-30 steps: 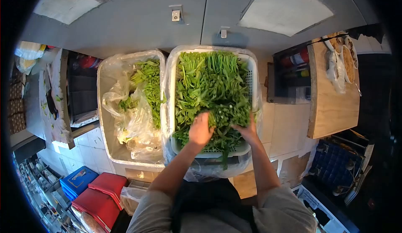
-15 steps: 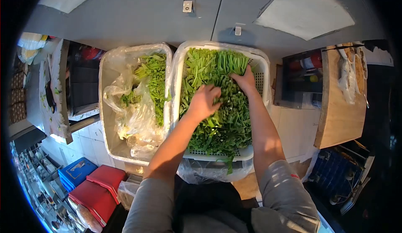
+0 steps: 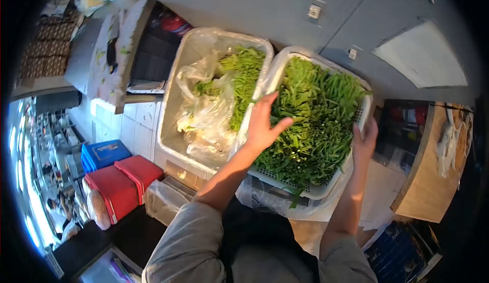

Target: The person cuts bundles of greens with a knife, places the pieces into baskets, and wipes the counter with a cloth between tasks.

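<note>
A white plastic basket (image 3: 330, 187) holds a heap of leafy green vegetables (image 3: 310, 125), with cut stems showing in the middle. Over the basket's left rim, my left hand (image 3: 264, 124) is open, thumb spread out above the greens and fingers stretched along the edge. My right hand (image 3: 365, 139) is at the opposite rim, its thumb and outstretched fingers on either side of the edge. Neither hand has greens in it. Left of the basket stands a pale tub (image 3: 165, 130) holding clear plastic bags (image 3: 204, 135) and more green stems (image 3: 247, 79).
Grey cabinet doors (image 3: 254, 3) stand behind the containers. To the right is a wooden board (image 3: 425, 181); at the left, a worktop (image 3: 109, 79) carries a dark-bladed knife (image 3: 112, 54). Red bins (image 3: 119, 189) and a blue bin (image 3: 106, 156) are at the lower left.
Both hands have come out of the greens and moved apart to opposite rims of the basket. The greens lie more level at the top. The view has turned and shifted left.
</note>
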### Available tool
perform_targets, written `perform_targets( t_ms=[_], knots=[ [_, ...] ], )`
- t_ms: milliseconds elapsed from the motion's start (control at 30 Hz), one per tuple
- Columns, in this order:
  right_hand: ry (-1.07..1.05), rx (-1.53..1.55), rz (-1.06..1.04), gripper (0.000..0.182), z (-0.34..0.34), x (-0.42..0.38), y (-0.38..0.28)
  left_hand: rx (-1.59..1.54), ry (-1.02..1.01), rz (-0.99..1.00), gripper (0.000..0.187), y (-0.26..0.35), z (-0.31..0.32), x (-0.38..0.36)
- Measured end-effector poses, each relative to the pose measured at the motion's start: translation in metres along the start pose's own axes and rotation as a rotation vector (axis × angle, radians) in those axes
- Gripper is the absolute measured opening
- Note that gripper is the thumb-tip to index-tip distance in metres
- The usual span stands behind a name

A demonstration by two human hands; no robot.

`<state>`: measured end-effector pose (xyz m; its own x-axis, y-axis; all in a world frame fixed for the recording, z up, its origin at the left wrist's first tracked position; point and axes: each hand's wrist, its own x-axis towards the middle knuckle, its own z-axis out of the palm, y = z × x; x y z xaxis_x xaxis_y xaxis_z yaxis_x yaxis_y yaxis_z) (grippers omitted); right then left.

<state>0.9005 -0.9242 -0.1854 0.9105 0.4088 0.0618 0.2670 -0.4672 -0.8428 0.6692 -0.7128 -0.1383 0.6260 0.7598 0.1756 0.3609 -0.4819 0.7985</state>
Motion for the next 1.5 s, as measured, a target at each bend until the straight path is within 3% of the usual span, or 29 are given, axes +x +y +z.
perform_targets(
  t_ms=[67,100,133,167,200,233,267,300,367,467,567,600,633,700,733,767,833,867,933,967,1000,1100,1133,1200,1233,1300,1333,1433,1500],
  knots=[
    [0.045,0.161,0.051,0.021,-0.031,-0.062,0.002,0.088,0.106,-0.230,0.039,-0.024,-0.011,-0.037],
    [0.051,0.324,0.384,0.007,-0.044,-0.108,0.019,0.108,0.098,-0.371,0.030,-0.040,-0.013,-0.065],
    [0.121,0.653,0.657,0.014,-0.047,-0.154,0.017,0.091,0.077,-0.493,0.027,-0.048,-0.016,-0.092],
    [0.030,0.747,1.061,0.015,-0.056,-0.191,-0.002,0.084,0.064,-0.615,0.024,-0.054,-0.019,-0.120],
    [-0.038,0.901,1.207,0.008,-0.052,-0.242,0.022,0.172,0.019,-0.683,0.024,-0.058,-0.017,-0.146],
    [0.063,1.011,1.451,0.007,-0.043,-0.255,-0.012,0.259,-0.018,-0.739,0.024,-0.061,-0.013,-0.161],
    [-0.006,1.134,1.489,0.015,-0.033,-0.265,-0.020,0.098,-0.040,-0.741,0.024,-0.060,-0.013,-0.175],
    [-0.017,1.135,1.485,0.016,-0.016,-0.265,-0.023,-0.067,-0.066,-0.740,0.024,-0.060,-0.012,-0.183],
    [-0.025,1.126,1.469,0.017,0.010,-0.259,-0.022,-0.010,0.003,-0.615,0.031,-0.033,-0.014,-0.164],
    [0.098,1.006,1.551,0.025,0.027,-0.255,-0.004,0.278,0.022,-0.493,0.035,-0.028,-0.028,-0.149],
    [0.173,0.965,1.495,0.030,0.019,-0.256,-0.023,0.136,-0.085,-0.685,0.041,-0.057,-0.032,-0.158],
    [0.179,0.930,1.462,0.029,0.011,-0.252,-0.033,0.053,-0.112,-0.632,0.046,-0.071,-0.031,-0.161],
    [0.191,0.892,1.431,0.029,0.004,-0.252,-0.041,0.011,-0.289,-0.669,0.047,-0.081,-0.032,-0.154],
    [-0.029,1.003,1.258,0.026,-0.013,-0.249,-0.040,0.018,-0.493,-0.704,0.041,-0.041,-0.058,-0.119],
    [-0.126,1.048,1.161,0.025,-0.022,-0.251,-0.047,-0.047,-0.474,-0.495,0.041,-0.050,-0.053,-0.119],
    [0.115,1.036,1.229,0.017,-0.015,-0.243,-0.087,-0.134,-0.459,-0.494,0.043,-0.049,-0.056,-0.118],
    [0.012,0.954,1.285,0.014,-0.021,-0.248,-0.045,-0.304,-0.435,-0.487,0.046,-0.043,-0.063,-0.115],
    [0.230,0.881,1.369,0.013,-0.010,-0.242,-0.074,-0.266,-0.454,-0.521,0.054,-0.031,-0.077,-0.116],
    [0.281,0.944,1.370,0.013,-0.005,-0.253,-0.071,-0.241,-0.530,-0.630,0.057,-0.015,-0.100,-0.110],
    [0.314,0.977,1.375,0.013,-0.007,-0.262,-0.076,-0.222,-0.577,-0.685,0.058,-0.009,-0.107,-0.111],
    [0.212,0.982,1.359,0.013,-0.009,-0.272,-0.079,-0.171,-0.486,-0.567,0.054,-0.018,-0.105,-0.122],
    [0.489,0.932,1.362,0.014,-0.005,-0.306,-0.110,-0.278,-0.526,-0.467,0.054,-0.022,-0.128,-0.144],
    [0.292,0.988,1.359,0.013,-0.020,-0.331,-0.107,-0.324,-0.503,-0.420,0.051,-0.023,-0.135,-0.158],
    [0.353,1.112,1.431,0.011,-0.034,-0.378,-0.112,-0.323,-0.531,-0.351,0.047,-0.016,-0.155,-0.185],
    [0.360,0.994,1.324,0.021,-0.039,-0.412,-0.114,-0.275,-0.582,-0.325,0.044,-0.005,-0.172,-0.194],
    [0.377,1.340,1.043,0.030,-0.039,-0.473,-0.128,-0.271,-0.654,-0.330,0.047,0.026,-0.211,-0.207],
    [0.343,1.353,1.199,0.045,-0.051,-0.484,-0.165,-0.208,-0.690,-0.304,0.047,0.032,-0.222,-0.219],
    [0.355,1.089,1.289,0.035,-0.055,-0.550,-0.162,-0.103,-0.846,-0.322,0.045,0.071,-0.249,-0.218],
    [0.306,1.130,1.349,0.049,-0.062,-0.577,-0.167,-0.081,-0.903,-0.241,0.043,0.089,-0.245,-0.222]
  ],
)
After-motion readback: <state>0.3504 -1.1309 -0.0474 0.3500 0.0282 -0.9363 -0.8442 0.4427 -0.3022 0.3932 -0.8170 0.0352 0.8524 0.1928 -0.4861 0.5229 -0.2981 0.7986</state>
